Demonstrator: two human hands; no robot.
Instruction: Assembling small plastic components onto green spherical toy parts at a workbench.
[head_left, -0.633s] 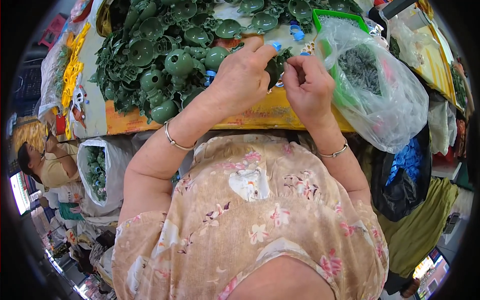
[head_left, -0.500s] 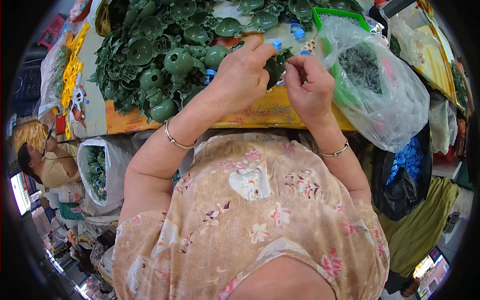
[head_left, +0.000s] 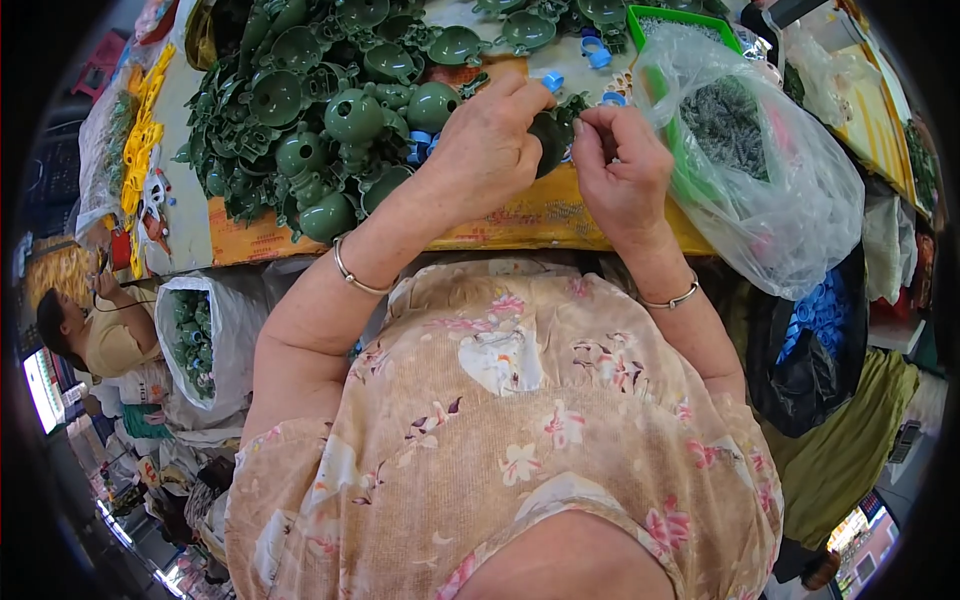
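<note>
Both hands sit close together right at the table edge. Left hand is clamped on a dark green part, right hand pinching at it from the side. Big green pile sits left of them, clear bag just right.
</note>
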